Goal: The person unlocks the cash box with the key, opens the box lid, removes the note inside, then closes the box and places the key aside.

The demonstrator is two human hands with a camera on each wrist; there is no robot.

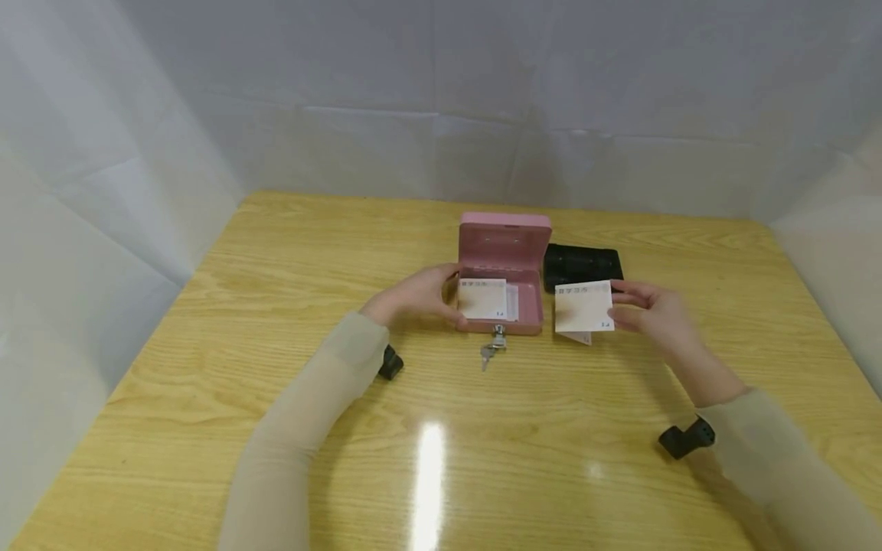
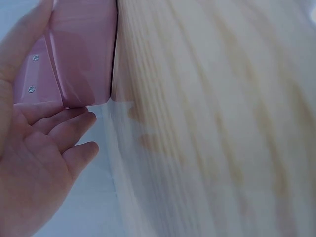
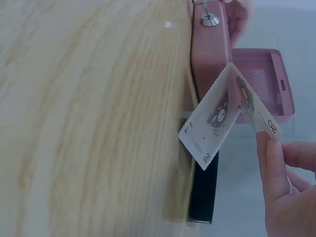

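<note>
Pink cash box [image 1: 505, 264] sits mid-table, lid up and leaning back, key [image 1: 493, 348] in the front lock w/ a second key hanging off it onto the wooden table [image 1: 276, 321]. Inside the box: a banknote [image 1: 484, 298] lying flat, printed side up, on top of what looks like more paper. L hand [image 1: 416, 295] is at the box's left side; head view shows fingers reaching along the box's left wall, and the left wrist view shows the palm open, fingers [image 2: 64, 123] near-straight and relaxed, lying against the pink wall, thumb up along it; touching, not gripping. R hand [image 1: 651, 310] is just right of the box, above the table, pinching a folded banknote [image 1: 584, 308] by its right edge betw. thumb and fingertips [image 3: 276, 168]; other fingers loosely curled. Right wrist view: the note is creased into an inverted V, a "20" readable at a corner, lower flap hanging toward the table edge-on. Black pouch-like object [image 1: 583, 265] lies behind the held note, just right of the box lid, touching or nearly so; cannot tell which. Both arms in beige sleeves, black wrist-cam mounts visible.
</note>
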